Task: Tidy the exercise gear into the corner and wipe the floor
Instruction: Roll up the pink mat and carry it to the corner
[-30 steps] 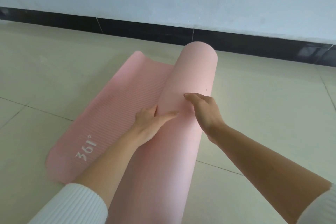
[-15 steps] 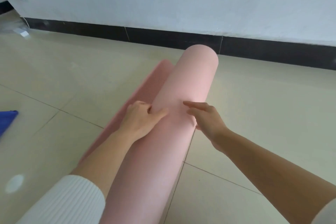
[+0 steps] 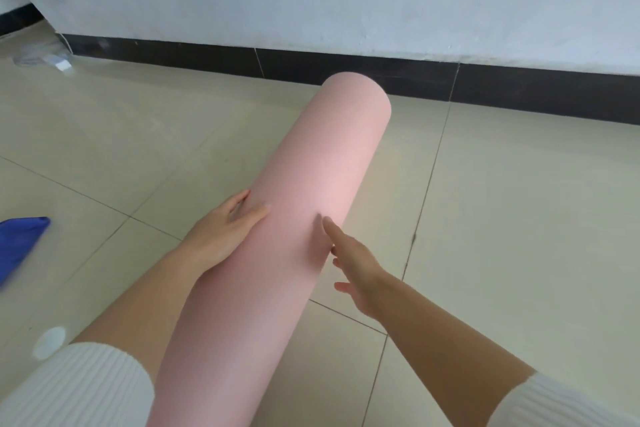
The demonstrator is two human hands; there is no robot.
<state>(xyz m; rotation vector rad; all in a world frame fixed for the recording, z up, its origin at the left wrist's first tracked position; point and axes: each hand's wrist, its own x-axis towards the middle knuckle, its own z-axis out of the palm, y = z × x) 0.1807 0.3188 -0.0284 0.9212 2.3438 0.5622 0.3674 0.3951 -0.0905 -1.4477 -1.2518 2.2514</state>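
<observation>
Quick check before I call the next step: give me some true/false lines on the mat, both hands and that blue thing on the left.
1. The pink yoga mat is fully rolled, with no flat part showing. True.
2. The left hand lies flat on the tiles, off the mat. False: it rests against the roll's left side.
3. The right hand touches the roll's right side with straight fingers. True.
4. The roll stands upright against the wall. False: it lies lengthwise on the tiled floor.
5. A blue item lies on the floor left of the roll, apart from it. True, though it is cut off by the picture's edge, so I cannot tell what it is.
</observation>
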